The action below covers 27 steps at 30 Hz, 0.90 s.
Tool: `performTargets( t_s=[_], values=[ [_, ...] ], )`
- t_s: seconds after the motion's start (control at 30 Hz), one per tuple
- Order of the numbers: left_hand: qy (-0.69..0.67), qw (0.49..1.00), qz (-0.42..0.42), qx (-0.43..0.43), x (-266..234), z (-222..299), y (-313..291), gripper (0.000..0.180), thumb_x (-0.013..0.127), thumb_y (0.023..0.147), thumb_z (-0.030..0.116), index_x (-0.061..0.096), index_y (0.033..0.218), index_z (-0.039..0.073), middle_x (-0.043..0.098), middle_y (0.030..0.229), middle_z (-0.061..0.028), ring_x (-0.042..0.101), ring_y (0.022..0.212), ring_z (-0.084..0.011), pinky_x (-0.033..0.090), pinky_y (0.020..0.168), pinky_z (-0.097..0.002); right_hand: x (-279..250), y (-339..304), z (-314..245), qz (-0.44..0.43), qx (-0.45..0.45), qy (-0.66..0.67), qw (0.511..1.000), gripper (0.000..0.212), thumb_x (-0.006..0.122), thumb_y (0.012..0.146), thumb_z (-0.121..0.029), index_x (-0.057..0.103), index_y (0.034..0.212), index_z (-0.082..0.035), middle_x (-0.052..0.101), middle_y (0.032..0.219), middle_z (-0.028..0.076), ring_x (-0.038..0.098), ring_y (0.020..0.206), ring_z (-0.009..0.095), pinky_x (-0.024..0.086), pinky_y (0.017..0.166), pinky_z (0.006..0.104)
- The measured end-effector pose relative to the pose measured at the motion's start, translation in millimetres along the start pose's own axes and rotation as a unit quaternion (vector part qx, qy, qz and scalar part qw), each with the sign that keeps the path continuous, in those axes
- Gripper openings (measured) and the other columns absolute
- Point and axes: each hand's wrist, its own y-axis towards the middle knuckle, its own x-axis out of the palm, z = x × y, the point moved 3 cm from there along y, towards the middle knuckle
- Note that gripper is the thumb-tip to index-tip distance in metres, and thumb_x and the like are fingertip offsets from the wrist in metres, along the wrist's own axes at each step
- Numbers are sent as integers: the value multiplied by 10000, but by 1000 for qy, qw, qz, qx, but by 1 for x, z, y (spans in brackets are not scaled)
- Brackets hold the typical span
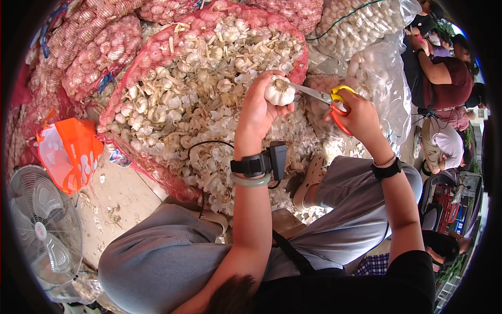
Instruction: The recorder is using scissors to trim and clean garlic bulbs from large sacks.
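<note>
My left hand (256, 112) is closed round a white garlic bulb (280, 92), its root end turned upward. In my right hand (355, 115) is a pair of scissors (318, 94) with yellow and red handles, the fingers through the loops. The scissor blades reach left to the bulb's root end; whether they are parted I cannot tell. Beneath both hands spreads a heap of garlic bulbs, cut stems and papery skins (209, 104) in an opened red mesh sack (172, 44).
Full mesh sacks of garlic (99, 68) stand at the far left, and a pale sack (361, 26) of bulbs lies far right beside clear plastic (387, 89). An orange bag (70, 154) and a fan (44, 225) are on the left. Several people (449, 78) are at right.
</note>
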Motion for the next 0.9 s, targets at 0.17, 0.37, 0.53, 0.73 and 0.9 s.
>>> performTargets(
  t_s=[0.17, 0.37, 0.53, 0.73, 0.9],
  values=[
    [-39, 997, -13, 62, 4, 1, 1, 274, 396, 953, 248, 485, 1144, 73, 582, 981, -128, 604, 796, -270, 501, 673, -372, 6, -2, 3, 102, -112, -24, 988, 489, 729, 719, -378, 561, 1074, -86, 627, 884, 138, 623, 788, 330, 503, 672, 411],
    [-34, 997, -30, 67, 10, -2, 1, 274, 397, 905, 151, 476, 1157, 76, 537, 1108, -126, 554, 970, -274, 475, 785, -432, 4, -3, -5, 62, -76, -42, 994, 501, 734, 714, -396, 586, 1074, -81, 641, 827, 134, 633, 738, 324, 512, 659, 403],
    [-18, 995, -70, 63, 12, -2, 1, 383, 402, 876, 89, 427, 1256, 43, 523, 1140, -141, 551, 1001, -282, 470, 825, -431, 8, -7, 8, 1, 1, 2, 1000, 471, 742, 716, -410, 637, 1014, -60, 627, 690, 129, 627, 638, 313, 506, 605, 372],
    [42, 992, -77, 89, 18, 0, -4, 516, 471, 854, -42, 367, 1357, 10, 498, 1217, -158, 528, 1105, -292, 440, 936, -420, 8, -5, 19, 3, 54, 113, 992, 471, 751, 713, -418, 641, 953, -29, 593, 647, 160, 612, 606, 313, 481, 573, 364],
    [22, 991, -51, 121, 14, 0, -6, 507, 501, 857, -56, 391, 1347, 11, 502, 1228, -169, 515, 1154, -301, 422, 982, -424, 2, -10, 8, 127, -3, 91, 988, 559, 741, 731, -404, 534, 1057, -1, 624, 862, 160, 609, 797, 332, 479, 717, 391]
  ],
)
